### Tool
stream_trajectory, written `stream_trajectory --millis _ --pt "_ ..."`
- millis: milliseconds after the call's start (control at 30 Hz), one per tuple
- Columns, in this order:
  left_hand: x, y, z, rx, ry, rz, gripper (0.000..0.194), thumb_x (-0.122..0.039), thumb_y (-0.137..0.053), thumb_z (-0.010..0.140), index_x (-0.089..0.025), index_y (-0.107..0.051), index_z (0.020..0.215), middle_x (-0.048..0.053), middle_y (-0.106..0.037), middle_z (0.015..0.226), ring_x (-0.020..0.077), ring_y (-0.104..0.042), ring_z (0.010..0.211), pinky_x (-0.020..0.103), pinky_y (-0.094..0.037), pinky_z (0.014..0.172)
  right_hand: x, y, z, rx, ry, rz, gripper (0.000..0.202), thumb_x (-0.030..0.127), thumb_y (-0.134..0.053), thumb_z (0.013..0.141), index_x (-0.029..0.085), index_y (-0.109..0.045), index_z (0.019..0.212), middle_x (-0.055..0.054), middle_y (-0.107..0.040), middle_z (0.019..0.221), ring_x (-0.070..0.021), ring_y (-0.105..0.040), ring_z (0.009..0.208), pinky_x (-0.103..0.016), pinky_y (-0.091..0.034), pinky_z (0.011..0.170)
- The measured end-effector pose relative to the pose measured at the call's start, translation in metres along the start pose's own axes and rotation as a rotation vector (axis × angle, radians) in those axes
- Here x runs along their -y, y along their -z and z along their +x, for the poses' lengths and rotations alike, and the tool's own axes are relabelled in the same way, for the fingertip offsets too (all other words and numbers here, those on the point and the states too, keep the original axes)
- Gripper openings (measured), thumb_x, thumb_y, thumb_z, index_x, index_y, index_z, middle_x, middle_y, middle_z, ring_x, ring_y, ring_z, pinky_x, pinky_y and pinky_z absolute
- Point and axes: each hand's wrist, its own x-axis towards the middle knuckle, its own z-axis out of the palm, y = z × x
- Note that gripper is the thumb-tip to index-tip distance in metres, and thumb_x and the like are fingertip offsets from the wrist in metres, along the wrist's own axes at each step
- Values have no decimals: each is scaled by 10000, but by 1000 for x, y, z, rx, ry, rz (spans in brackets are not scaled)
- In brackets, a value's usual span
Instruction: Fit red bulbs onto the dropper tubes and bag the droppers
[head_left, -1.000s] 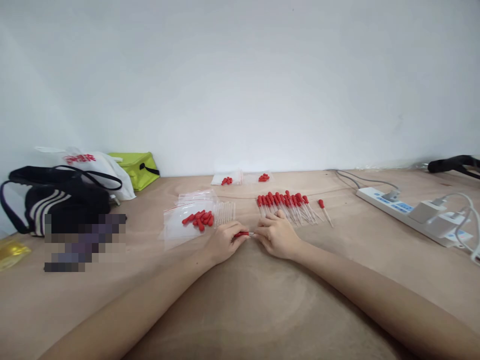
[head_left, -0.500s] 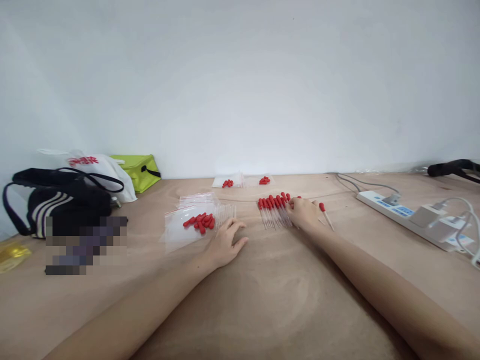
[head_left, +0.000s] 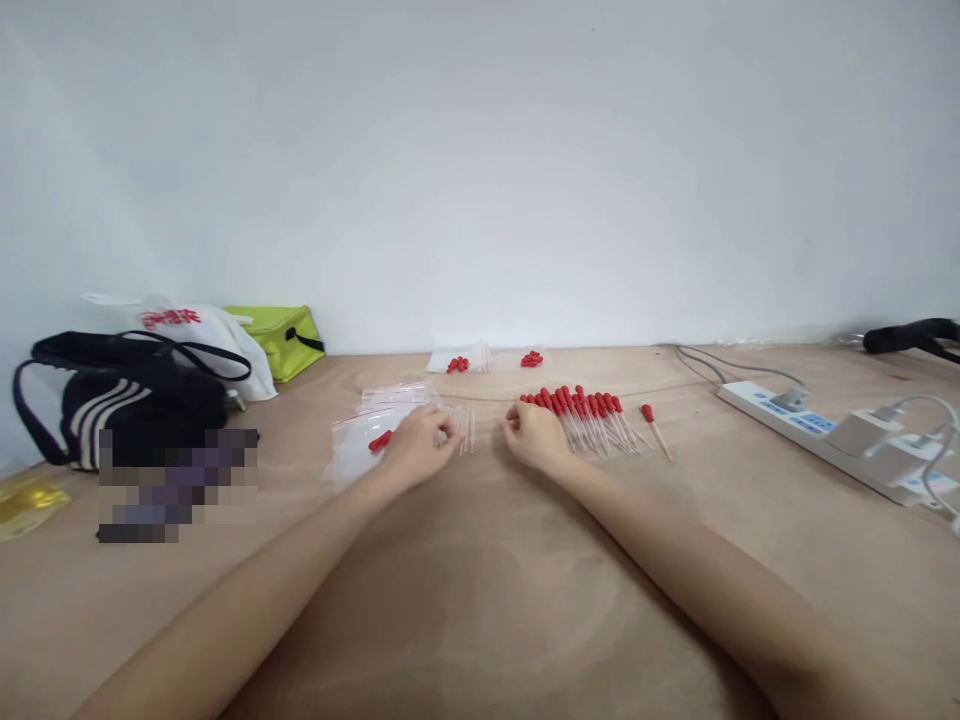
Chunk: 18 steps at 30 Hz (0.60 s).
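My left hand (head_left: 420,445) is over the clear bags (head_left: 349,455) and hides most of the loose red bulbs (head_left: 381,441). Its fingers are curled together beside a row of thin clear tubes (head_left: 466,430); whatever they grip is hidden. To the right, my right hand (head_left: 534,435) has its fingers closed too, their contents too small to make out. It rests by the left end of a row of droppers with red bulbs (head_left: 592,415), covering part of some. One separate dropper (head_left: 649,414) lies further right.
Two small bags with red bulbs (head_left: 457,365) lie near the wall. At the left are a black bag (head_left: 142,400), a white plastic bag (head_left: 217,340) and a green box (head_left: 277,340). A white power strip (head_left: 810,430) with cables is at the right.
My left hand has moved left over the red bulbs, its spread fingers now curled. My right hand has moved left, from the droppers' right part to their left end, uncovering those on the right.
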Motion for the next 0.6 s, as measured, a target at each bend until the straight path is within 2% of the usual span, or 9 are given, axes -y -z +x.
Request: stream_trajectory --millis 67,100,200,267,400,600 --pt "23 17 11 116 162 -21 203 -324 -527 694 -169 -510 564 -10 -506 545 150 -511 560 256 -382 585 16 -10 6 61 -38 80 265 285 -452 761 139 -552 959 -104 -643 877 -184 -580 838 -259 -377 674" --pt "35 25 14 137 242 -46 212 -342 -532 682 -171 -510 560 -19 -496 513 142 -496 524 243 -368 546 23 -14 10 79 -65 102 290 292 -460 757 130 -540 984 -117 -642 877 -195 -581 850 -266 -388 673" --pt "68 42 19 90 425 -149 224 -366 -608 579 -166 -514 539 -29 -496 492 132 -476 515 220 -339 493 39 -18 21 125 -164 111 326 291 -492 733 110 -538 1000 -158 -633 903 -231 -579 882 -288 -414 661" --pt "81 46 17 162 514 -261 252 -385 -640 522 -161 -523 537 -36 -494 470 125 -471 503 210 -335 472 47 -17 26 165 -218 102 320 272 -522 704 105 -563 974 -175 -628 921 -248 -588 865 -290 -425 625" --pt "86 45 13 292 584 -317 254 -364 -672 456 -155 -539 515 -36 -510 438 122 -471 473 204 -333 448 55 -15 32 221 -247 104 251 223 -559 660 103 -619 872 -177 -641 871 -253 -613 781 -274 -429 543" --pt "81 42 12 324 611 -296 218 -297 -674 436 -153 -555 549 -31 -536 431 136 -488 481 207 -343 455 58 -25 39 240 -249 132 249 174 -561 642 106 -629 872 -165 -646 882 -252 -618 799 -263 -437 539"
